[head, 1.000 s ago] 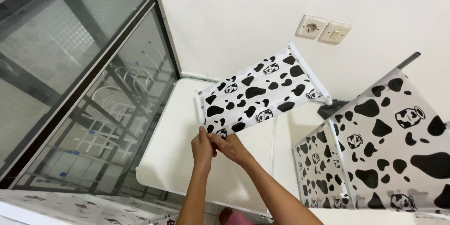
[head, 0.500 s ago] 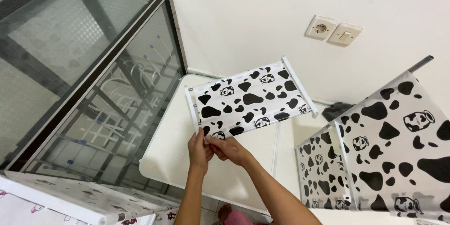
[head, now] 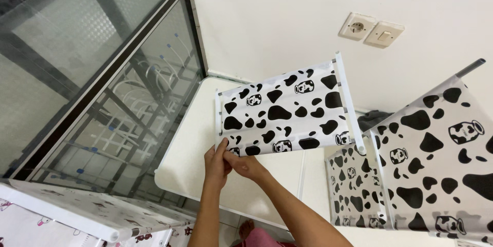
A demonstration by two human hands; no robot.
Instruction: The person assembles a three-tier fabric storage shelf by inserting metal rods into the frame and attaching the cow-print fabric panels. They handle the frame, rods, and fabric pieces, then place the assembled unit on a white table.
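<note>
The head view showed both hands meeting at the near left corner of a cow-print panel [head: 285, 111], a rectangle of black-and-white fabric stretched between two white rods. The left hand [head: 215, 162] had its grip closed around the lower end of the near rod [head: 218, 118], fingers pointing up along it. The right hand [head: 245, 163] pinched the fabric's bottom edge just beside that rod, thumb and fingers narrow on the hem, touching the left hand. From this shared grip the panel ran away up and to the right, held in the air above the white surface [head: 190, 159] and not resting on it. Its long axis lay from the hands toward the far rod [head: 348, 104], which stood tilted and unsupported, close to the wall below the socket [head: 356, 26] and switch [head: 386, 33]. The whole weight therefore hung out to the right of the hands, with the right arm lying under the panel's lower edge and the left arm nearer the held rod. A larger cow-print rack [head: 436, 159] stood to the right, its nearest edge just beside the far rod's lower tip; whether they touched could not be told. A glass door [head: 92, 72] filled the left side.
</note>
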